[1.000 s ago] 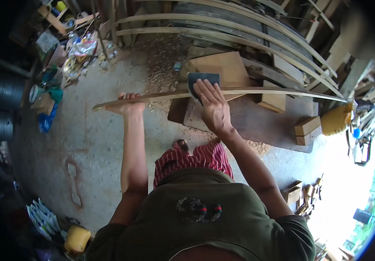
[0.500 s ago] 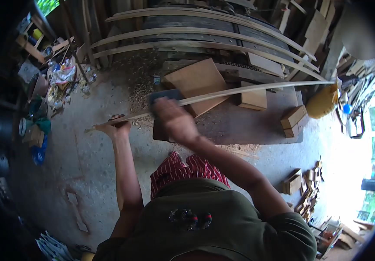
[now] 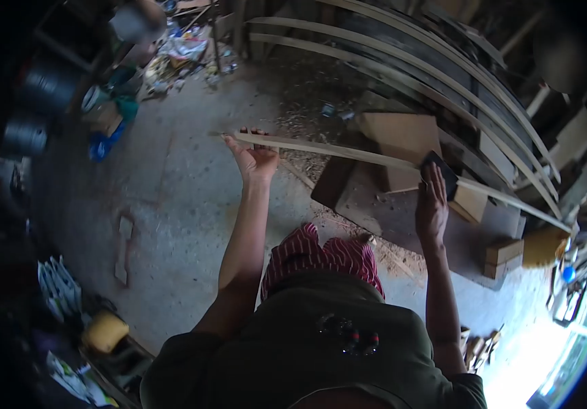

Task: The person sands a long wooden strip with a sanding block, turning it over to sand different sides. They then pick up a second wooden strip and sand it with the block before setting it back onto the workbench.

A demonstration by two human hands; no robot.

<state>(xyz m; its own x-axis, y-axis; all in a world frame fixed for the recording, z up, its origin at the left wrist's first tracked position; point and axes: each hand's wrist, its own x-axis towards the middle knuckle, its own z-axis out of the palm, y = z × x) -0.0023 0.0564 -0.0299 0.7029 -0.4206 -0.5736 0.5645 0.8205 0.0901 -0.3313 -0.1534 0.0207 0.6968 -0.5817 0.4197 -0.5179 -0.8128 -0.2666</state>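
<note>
A long, thin wooden strip (image 3: 348, 151) runs slantwise in front of me. Near its left end, my left hand (image 3: 256, 161) supports it palm up, the fingers curled beneath it and the thumb at its side. My right hand (image 3: 432, 208) presses a dark sheet (image 3: 447, 176), which looks like sandpaper, against the strip farther right. Its fingers lie straight and together over the sheet; the thumb is hard to make out. The strip's far right end reaches a yellow sack (image 3: 545, 247).
A dark low bench (image 3: 375, 211) carries a wooden board (image 3: 399, 140) and wood blocks (image 3: 502, 258). Several curved strips (image 3: 402, 78) lie behind it. Shavings (image 3: 303, 129) litter the floor. Clutter stands at the left, including a blue bag (image 3: 104, 145).
My right hand has slid the dark sheet rightward along the strip, away from my left hand. The left hand still holds the left end. The view has turned, so the strip now slopes down rightward.
</note>
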